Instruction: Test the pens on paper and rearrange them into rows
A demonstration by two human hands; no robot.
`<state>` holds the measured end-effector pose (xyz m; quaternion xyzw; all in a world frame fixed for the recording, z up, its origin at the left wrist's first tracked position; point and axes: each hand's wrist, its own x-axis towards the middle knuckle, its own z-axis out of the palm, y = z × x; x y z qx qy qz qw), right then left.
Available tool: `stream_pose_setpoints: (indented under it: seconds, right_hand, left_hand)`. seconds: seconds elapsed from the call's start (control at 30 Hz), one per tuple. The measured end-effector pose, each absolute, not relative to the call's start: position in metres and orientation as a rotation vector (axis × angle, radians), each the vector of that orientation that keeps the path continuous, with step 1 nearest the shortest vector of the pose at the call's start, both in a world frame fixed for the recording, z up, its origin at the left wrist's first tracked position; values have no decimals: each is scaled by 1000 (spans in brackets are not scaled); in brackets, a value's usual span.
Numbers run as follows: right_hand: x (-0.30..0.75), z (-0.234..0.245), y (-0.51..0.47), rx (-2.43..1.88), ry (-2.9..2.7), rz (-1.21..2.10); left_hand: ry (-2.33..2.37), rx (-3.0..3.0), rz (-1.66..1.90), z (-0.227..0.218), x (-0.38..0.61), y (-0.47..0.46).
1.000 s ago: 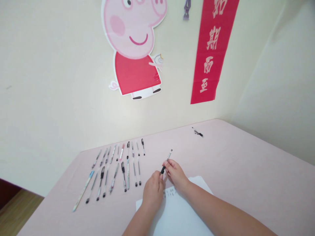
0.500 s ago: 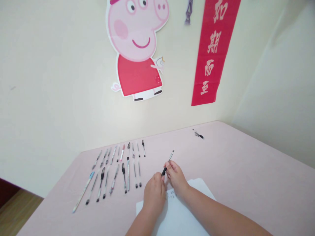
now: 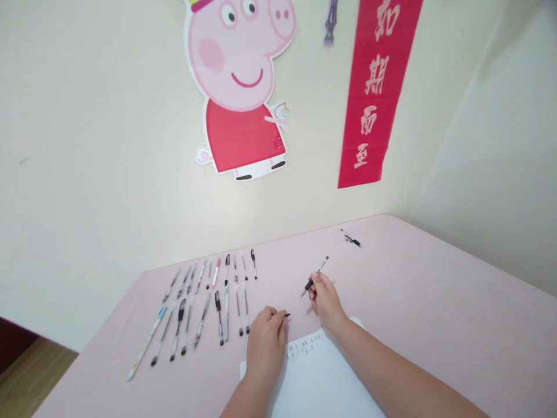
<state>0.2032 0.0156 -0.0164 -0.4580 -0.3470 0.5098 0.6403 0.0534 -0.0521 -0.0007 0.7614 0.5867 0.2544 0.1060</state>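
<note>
My right hand grips an uncapped pen with a black grip section, its bare tip pointing down to the left above the table. My left hand is closed, and a small black pen cap pokes out beyond its fingers, mostly hidden by them. Under both forearms lies a white sheet of paper with rows of small handwritten marks along its top edge. Cap and pen are apart.
Two rows of pens, among them a blue-capped pen and a pink pen, lie left on the pink-covered table. Some small black pen parts rest near the back edge. A cartoon pig cutout and red banner hang on the wall.
My hands have separated. The right hand has moved up and right with the pen, baring its tip, while the left keeps the black cap. More writing on the paper shows.
</note>
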Motion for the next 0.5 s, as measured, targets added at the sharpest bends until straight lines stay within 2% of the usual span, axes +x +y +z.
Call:
stream_pose_setpoints:
  seconds: [0.3, 0.5]
  right_hand:
    - [198, -10, 8, -989, -806, 1345]
    - [195, -14, 8, -974, -881, 1497]
  left_hand:
    - [1757, 2148, 741, -3, 55, -47]
    - [1733, 2130, 944, -8, 51, -48]
